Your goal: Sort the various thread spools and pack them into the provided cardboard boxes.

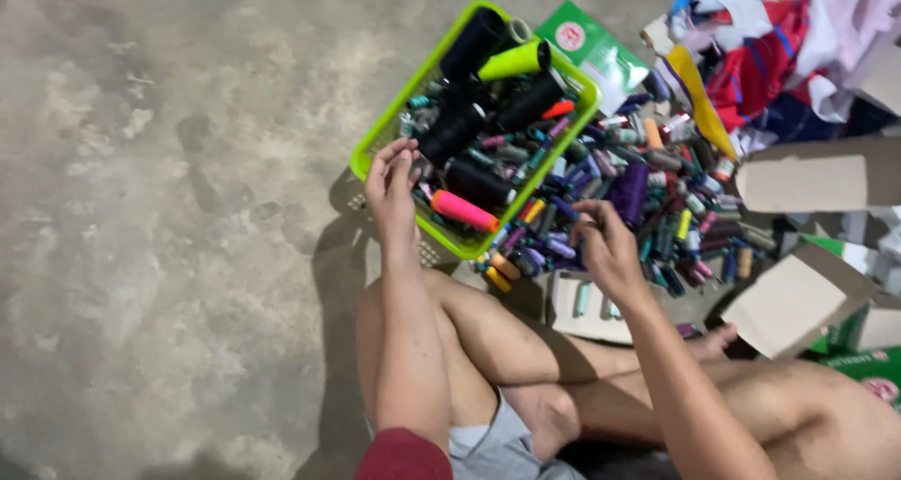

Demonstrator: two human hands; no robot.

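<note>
I sit cross-legged on a concrete floor. My left hand [390,187] rests on the near left rim of a lime green plastic basket [383,133], fingers partly spread over the spools inside. The basket holds several black thread cones, a lime green cone [514,60], a pink-orange spool [465,211] and many small spools. My right hand [605,243] hovers over a heap of small coloured thread spools [657,184] on the floor right of the basket; its fingers are curled, and I cannot tell if a spool is in them.
Open cardboard boxes [817,175] lie at the right. A green and white packet [591,48] sits behind the basket. A pile of coloured cloth [779,48] fills the top right. A flat cardboard tray [587,306] lies by my knee. Bare concrete spreads left.
</note>
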